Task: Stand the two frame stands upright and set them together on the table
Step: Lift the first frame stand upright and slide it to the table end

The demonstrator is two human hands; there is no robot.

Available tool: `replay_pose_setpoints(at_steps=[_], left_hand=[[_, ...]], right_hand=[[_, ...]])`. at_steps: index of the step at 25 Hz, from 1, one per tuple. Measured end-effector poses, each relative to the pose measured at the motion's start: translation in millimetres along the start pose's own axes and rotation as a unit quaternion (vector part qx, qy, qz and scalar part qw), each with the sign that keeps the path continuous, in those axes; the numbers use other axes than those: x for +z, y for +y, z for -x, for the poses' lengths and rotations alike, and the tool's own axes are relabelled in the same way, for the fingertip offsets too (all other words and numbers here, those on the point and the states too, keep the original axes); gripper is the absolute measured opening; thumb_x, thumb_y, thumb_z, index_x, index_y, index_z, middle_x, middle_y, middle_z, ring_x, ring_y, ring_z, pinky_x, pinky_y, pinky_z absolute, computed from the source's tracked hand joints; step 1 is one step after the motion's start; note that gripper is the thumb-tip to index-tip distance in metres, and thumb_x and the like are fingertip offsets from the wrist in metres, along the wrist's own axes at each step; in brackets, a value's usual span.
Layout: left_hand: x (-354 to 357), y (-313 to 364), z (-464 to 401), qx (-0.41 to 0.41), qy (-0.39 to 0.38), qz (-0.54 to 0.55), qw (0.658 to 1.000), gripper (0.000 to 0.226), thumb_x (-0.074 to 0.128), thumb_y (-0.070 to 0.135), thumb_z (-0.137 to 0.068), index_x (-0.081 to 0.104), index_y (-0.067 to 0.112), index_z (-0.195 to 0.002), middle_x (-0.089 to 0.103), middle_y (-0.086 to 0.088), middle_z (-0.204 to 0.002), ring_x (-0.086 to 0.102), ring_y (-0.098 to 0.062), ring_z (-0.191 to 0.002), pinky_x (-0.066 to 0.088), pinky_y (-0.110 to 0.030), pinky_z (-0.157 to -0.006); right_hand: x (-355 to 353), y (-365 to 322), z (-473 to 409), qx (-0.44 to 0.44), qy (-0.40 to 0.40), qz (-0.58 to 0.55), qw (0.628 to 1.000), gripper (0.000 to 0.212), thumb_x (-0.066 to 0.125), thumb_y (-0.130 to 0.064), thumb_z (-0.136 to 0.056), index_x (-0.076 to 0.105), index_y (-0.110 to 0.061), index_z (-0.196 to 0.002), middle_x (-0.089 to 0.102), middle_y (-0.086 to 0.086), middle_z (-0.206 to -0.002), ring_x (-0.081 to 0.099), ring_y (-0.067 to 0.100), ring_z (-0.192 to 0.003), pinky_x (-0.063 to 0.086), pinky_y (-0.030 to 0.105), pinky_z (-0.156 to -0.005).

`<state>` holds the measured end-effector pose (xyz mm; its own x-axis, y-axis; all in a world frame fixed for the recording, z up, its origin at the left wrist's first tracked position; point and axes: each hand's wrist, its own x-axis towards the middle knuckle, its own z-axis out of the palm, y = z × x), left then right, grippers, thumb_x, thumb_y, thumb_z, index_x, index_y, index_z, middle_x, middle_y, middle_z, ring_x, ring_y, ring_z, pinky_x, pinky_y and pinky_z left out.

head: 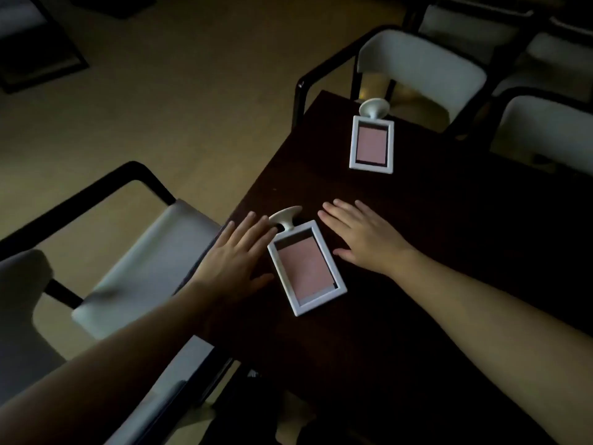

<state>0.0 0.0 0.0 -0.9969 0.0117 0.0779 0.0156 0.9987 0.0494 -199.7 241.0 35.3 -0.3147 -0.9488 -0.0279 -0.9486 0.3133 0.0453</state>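
Two white frame stands with pink inserts lie flat on the dark table (433, 252). The near frame stand (306, 268) lies close to the table's left edge, its round foot pointing away from me. My left hand (237, 258) is spread flat just left of it, fingertips beside the foot. My right hand (362, 236) is spread flat just right of it, palm down. Neither hand holds anything. The far frame stand (372, 144) lies near the table's far corner, its foot toward the far edge.
A white-cushioned chair (144, 268) with a black frame stands at the table's left side. More such chairs (423, 69) stand past the far edge and at the right. The room is dim, and the floor at upper left is beige.
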Motion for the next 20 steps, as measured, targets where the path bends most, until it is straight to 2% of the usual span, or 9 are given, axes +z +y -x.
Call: replay_pose_setpoints(at_steps=[4,8,12,17,20], left_hand=[[40.1,-2.7,5.5,0.025,-0.067,-0.028,0.997,0.096,0.044,0.073,-0.086,0.010,0.025,-0.160,0.007,-0.007,-0.168,-0.005,-0.030,-0.154,0.008,-0.055,-0.121],[58.0,1.2,6.1,0.027,-0.069,0.006,0.997,0.088,0.038,0.073,-0.091,0.010,0.025,-0.160,0.009,-0.009,-0.168,-0.001,-0.031,-0.154,0.012,-0.055,-0.122],[63.6,8.2,5.0,0.011,-0.061,0.041,0.997,0.086,0.040,0.072,-0.092,0.016,0.023,-0.159,0.014,-0.012,-0.167,0.004,-0.032,-0.154,0.015,-0.051,-0.121],[60.3,8.4,4.4,0.002,-0.059,0.072,0.996,0.081,0.036,0.069,-0.094,0.017,0.024,-0.159,0.018,-0.012,-0.166,0.008,-0.032,-0.153,0.019,-0.050,-0.119],[55.2,3.9,3.2,0.003,-0.048,0.121,0.991,0.081,0.037,0.070,-0.094,0.013,0.028,-0.159,0.015,-0.009,-0.167,0.007,-0.029,-0.154,0.022,-0.050,-0.120]], right_hand=[[44.5,1.1,-3.7,-0.004,-0.102,0.055,0.993,0.088,0.066,-0.031,-0.090,0.007,-0.020,-0.155,0.013,0.006,-0.165,0.007,0.023,-0.150,0.009,0.047,-0.119],[61.4,7.8,-7.8,0.008,-0.110,0.017,0.994,0.079,0.058,-0.025,-0.095,0.006,-0.022,-0.154,0.014,0.003,-0.164,0.010,0.022,-0.150,0.012,0.046,-0.117],[71.7,6.3,-8.1,0.008,-0.112,-0.015,0.994,0.080,0.057,-0.027,-0.095,0.003,-0.022,-0.154,0.012,0.000,-0.164,0.013,0.019,-0.149,0.013,0.042,-0.116],[74.6,3.8,-4.1,0.012,-0.110,-0.058,0.992,0.083,0.055,-0.028,-0.097,-0.008,-0.024,-0.151,-0.006,-0.005,-0.160,0.004,0.014,-0.148,0.013,0.040,-0.117],[69.3,2.5,-2.6,0.016,-0.105,-0.085,0.991,0.080,0.054,-0.026,-0.098,-0.003,-0.023,-0.154,-0.003,-0.006,-0.161,0.001,0.011,-0.147,0.015,0.039,-0.118]])
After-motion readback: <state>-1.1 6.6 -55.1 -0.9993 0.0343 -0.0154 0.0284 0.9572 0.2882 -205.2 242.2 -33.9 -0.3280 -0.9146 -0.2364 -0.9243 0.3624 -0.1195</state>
